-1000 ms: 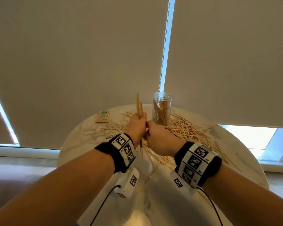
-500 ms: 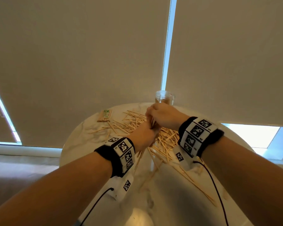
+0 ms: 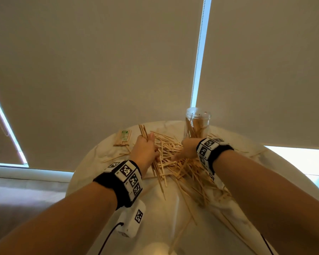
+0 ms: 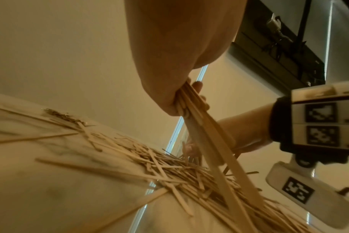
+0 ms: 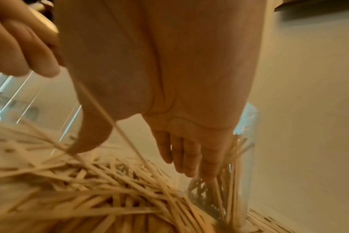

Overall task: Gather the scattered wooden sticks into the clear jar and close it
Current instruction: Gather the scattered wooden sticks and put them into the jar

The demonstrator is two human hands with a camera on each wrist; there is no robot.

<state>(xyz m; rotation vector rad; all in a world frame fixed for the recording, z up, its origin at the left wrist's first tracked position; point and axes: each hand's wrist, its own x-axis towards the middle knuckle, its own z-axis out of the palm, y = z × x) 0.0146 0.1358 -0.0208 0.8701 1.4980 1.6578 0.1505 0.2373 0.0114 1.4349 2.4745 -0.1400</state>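
At the far left of the round table [image 3: 92,161] lay a small packet of sticks [image 3: 123,138], close to the rim and apart from the main pile. Next to it, the left hand [image 3: 145,148] was raised over the table, fingers curled tightly round a bundle of wooden sticks [image 3: 143,132] whose ends fanned out above and below the fist; the left wrist view showed the bundle [image 4: 201,119] clamped in the closed fist. The scattered wooden sticks [image 3: 175,159] lay heaped between the two hands and trailed toward the near right edge of the table. The right hand [image 3: 190,149] reached forward low over the pile, fingers [image 5: 186,156] extended and held together, pointing down just beside the jar's base, with the thumb apart and touching the sticks; it gripped nothing. The clear jar [image 3: 197,122] stood upright and uncapped at the far rim, partly filled with sticks, directly beyond the right hand. Bare tabletop remained at the near centre and the left side.
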